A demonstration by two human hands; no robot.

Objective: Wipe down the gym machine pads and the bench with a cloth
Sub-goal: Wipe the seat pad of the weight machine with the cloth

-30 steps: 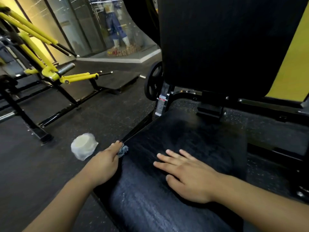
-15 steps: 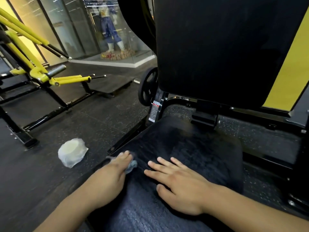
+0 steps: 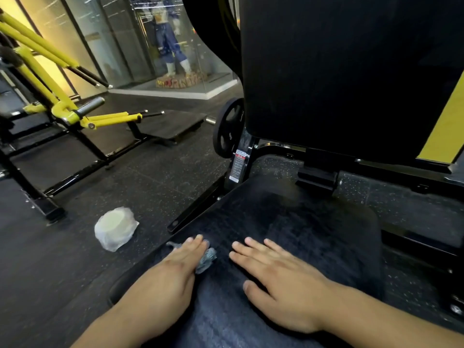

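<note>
On the black seat pad (image 3: 313, 234) of the gym machine, both hands lay palm down, side by side but apart. The left hand (image 3: 173, 272) pressed a small grey cloth (image 3: 207, 257) flat against the near left part of the surface; its fingers (image 3: 198, 241) were straight and close together, not curled round the fabric. The cloth was mostly hidden beneath that hand. Only a crumpled, mottled grey fold showed by the inner edge of the hand, and a thin scrap poked out at the left by the pad's edge. The right hand (image 3: 281, 280) rested bare on the middle of the pad, its fingers (image 3: 253, 244) straight and slightly spread, thumb out to the side, holding nothing. The pad's vinyl was dark and textured, with a duller sheen across its far half; whether that was moisture I cannot tell. Behind it rose the tall black back pad (image 3: 351, 71), upright and matte, on a black frame with a white-and-red label (image 3: 238, 167) on the left post. A black weight plate (image 3: 228, 131) stood just beyond that post. On the speckled rubber floor (image 3: 150, 177) to the left of the pad lay a white bundle in clear plastic (image 3: 115, 228), apart from the machine. Farther left stood a yellow-and-black machine (image 3: 57, 101), and beyond it a glass case (image 3: 175, 41) with a figure inside.
</note>
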